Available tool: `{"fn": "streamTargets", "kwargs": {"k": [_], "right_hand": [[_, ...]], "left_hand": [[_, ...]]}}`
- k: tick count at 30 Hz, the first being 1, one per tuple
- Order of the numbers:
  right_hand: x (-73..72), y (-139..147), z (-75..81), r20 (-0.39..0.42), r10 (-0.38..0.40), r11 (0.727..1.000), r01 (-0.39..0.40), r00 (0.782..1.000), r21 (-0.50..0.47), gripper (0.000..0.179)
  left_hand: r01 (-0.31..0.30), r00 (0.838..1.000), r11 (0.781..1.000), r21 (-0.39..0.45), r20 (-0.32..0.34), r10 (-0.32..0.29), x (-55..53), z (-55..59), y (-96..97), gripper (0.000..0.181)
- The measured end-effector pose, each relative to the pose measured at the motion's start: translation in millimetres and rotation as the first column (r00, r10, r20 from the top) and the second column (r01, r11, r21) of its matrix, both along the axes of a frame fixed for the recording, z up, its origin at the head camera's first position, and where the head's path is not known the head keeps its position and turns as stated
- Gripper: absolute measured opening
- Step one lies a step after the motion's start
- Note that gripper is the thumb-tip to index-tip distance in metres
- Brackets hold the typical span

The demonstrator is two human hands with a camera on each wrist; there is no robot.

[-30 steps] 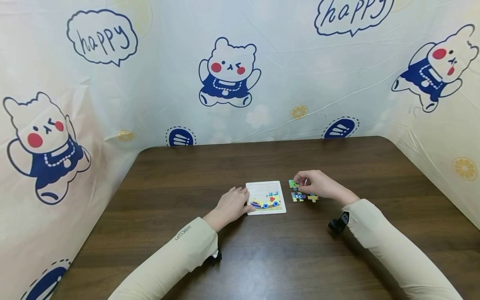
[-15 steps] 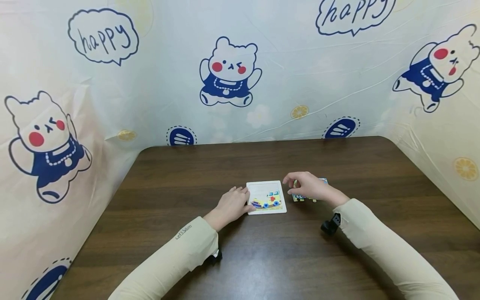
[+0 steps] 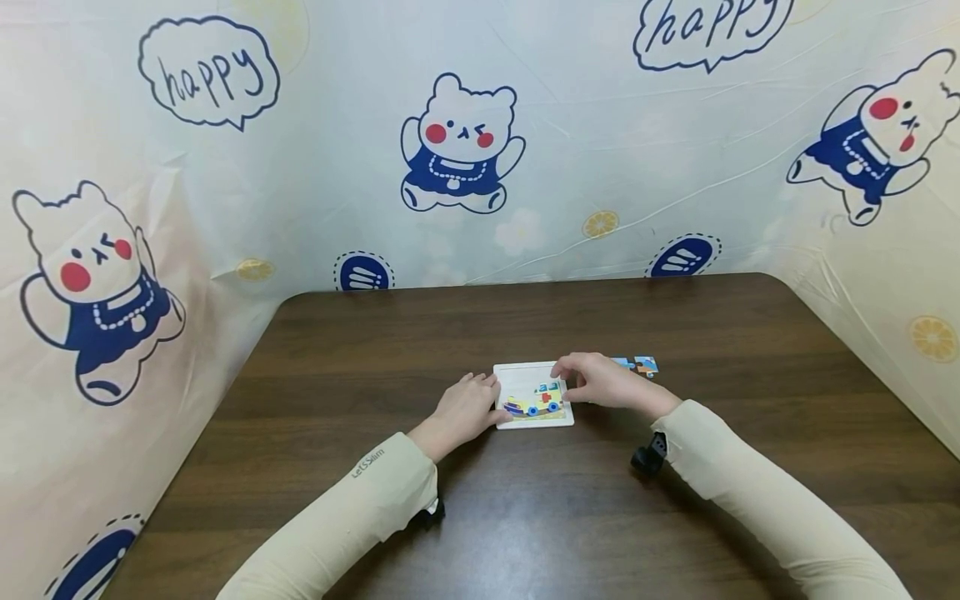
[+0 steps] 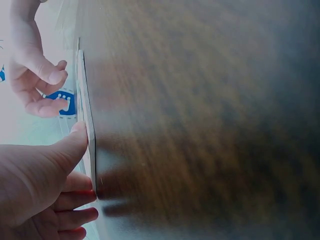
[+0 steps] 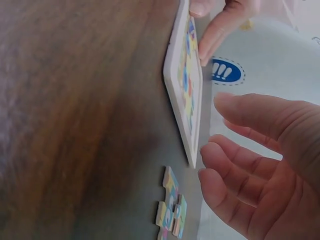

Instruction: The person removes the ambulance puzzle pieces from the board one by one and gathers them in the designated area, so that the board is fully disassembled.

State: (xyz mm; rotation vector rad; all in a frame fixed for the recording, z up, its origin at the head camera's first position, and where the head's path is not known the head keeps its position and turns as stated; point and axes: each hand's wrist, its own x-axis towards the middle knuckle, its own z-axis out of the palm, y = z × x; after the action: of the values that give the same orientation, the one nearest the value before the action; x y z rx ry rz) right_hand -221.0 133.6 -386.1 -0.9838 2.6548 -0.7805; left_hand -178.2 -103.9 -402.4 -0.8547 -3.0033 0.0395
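Note:
A white-rimmed puzzle frame (image 3: 525,367) lies on the table, its lower part filled with pieces showing a yellow vehicle. My left hand (image 3: 461,412) rests along its left side, fingers fairly straight. In the left wrist view the thumb (image 4: 75,142) lies on the rim, with the other fingers by its edge. My right hand (image 3: 603,381) is above the frame's right edge, thumb and fingertips apart. Nothing shows between them in the right wrist view. Loose puzzle pieces (image 5: 170,205) lie beyond the frame's right side, partly hidden by my right hand in the head view.
The brown wooden table (image 3: 360,375) extends around the frame. A patterned cloth (image 3: 322,167) with cartoon bears hangs behind it and at both sides. Each wrist carries a small black camera, such as the right wrist camera (image 3: 648,456).
My right hand has moved left from over the loose pieces to the frame's right edge. A blue piece behind it is uncovered. The left hand and frame stay where they were.

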Motion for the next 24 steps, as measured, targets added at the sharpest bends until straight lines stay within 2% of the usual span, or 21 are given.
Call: {"fn": "streamTargets", "kwargs": {"k": [24], "right_hand": [[2.6, -8.7, -9.4, -0.027, 0.035, 0.997, -0.033, 0.999, 0.074, 0.034]], "left_hand": [[0.011, 1.0, 1.0, 0.016, -0.011, -0.011, 1.3, 0.5, -0.5, 0.046]]}}
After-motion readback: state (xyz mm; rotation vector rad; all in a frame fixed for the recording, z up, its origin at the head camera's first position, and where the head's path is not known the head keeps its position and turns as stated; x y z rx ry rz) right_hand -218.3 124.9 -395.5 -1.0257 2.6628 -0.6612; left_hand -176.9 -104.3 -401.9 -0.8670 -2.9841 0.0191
